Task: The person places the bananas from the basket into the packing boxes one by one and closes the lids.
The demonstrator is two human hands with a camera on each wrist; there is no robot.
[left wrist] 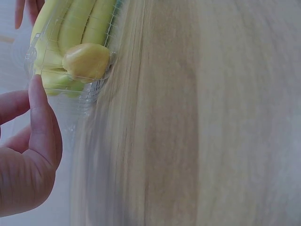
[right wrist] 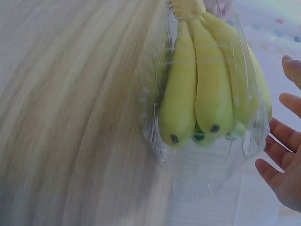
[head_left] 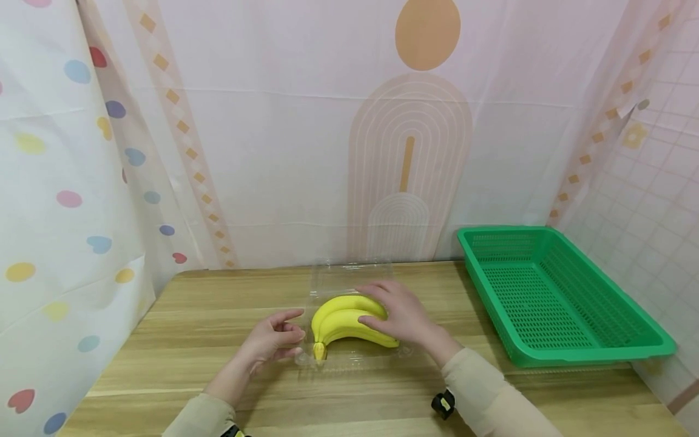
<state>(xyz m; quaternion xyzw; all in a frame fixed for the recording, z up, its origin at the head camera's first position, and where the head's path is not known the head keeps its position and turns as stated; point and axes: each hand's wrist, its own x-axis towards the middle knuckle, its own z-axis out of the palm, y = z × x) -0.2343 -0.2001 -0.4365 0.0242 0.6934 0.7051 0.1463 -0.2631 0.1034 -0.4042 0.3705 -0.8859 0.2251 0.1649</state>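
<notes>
A bunch of yellow bananas lies in a clear plastic clamshell box, its lid raised at the back. The bananas' stem end points to the front left; in the right wrist view their dark tips show through the clear wall. My left hand is beside the box's left side, fingers loosely bent, and in the left wrist view a fingertip is right at the rim. Over the right part of the bunch reaches my right hand, thumb and fingers spread and relaxed, gripping nothing.
A green plastic basket with slotted walls stands on the right side of the wooden table. Patterned cloth hangs behind the table and along both sides.
</notes>
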